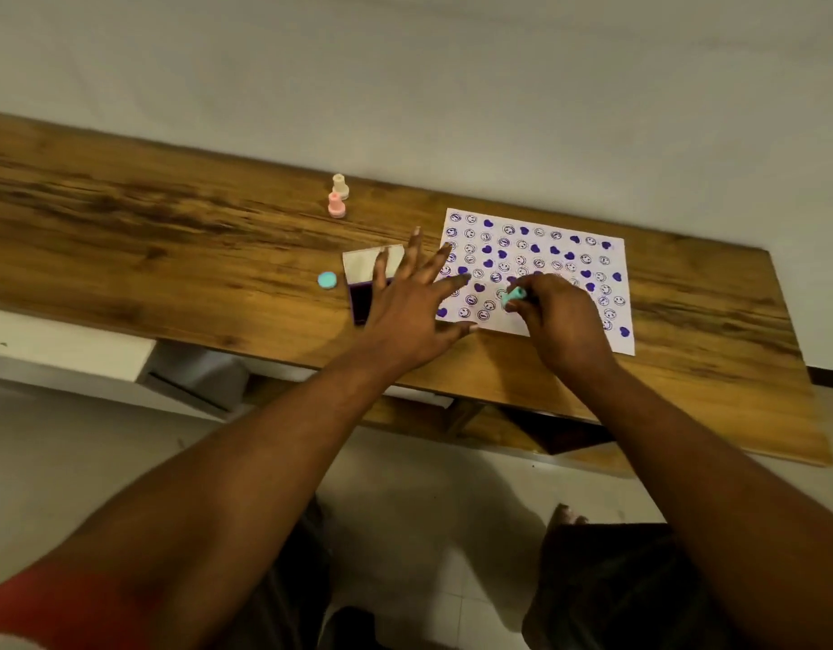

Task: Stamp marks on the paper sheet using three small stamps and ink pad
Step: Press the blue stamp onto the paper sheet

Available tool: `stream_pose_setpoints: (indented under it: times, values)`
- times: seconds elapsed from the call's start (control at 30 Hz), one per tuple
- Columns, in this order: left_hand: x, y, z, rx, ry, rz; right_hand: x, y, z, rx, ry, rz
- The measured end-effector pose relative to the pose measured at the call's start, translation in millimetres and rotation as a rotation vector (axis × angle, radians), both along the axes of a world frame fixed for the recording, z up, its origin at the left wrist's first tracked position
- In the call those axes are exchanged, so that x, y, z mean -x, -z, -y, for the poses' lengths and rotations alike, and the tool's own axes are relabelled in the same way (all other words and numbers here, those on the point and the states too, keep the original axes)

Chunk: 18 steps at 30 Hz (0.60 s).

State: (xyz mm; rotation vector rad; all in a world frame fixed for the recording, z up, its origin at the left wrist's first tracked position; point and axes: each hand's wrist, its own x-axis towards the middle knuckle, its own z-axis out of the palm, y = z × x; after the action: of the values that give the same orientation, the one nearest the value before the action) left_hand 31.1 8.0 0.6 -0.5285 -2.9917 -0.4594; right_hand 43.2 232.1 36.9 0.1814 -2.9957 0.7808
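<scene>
White floor tiles, wooden table; right grip pinches teal stamp, left splayed.

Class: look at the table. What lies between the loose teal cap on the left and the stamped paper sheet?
In the head view, the open ink pad lies between the teal cap and paper sheet, with the spread left hand over it.

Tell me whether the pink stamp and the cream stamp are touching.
Cannot tell. In the head view the pink stamp overlaps the base of the cream stamp behind it, so neither a gap nor contact shows plainly.
</scene>
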Motion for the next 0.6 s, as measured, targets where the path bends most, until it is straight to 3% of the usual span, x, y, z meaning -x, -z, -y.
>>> stream_pose_setpoints:
  times: [0.27,0.6]
  values:
    - [19,17,-32,0.115,-0.035,0.08,10,24,-7,-0.107,-0.073,0.03]
    - [22,18,-31,0.109,-0.057,0.103,11,25,-5,-0.203,-0.159,0.042]
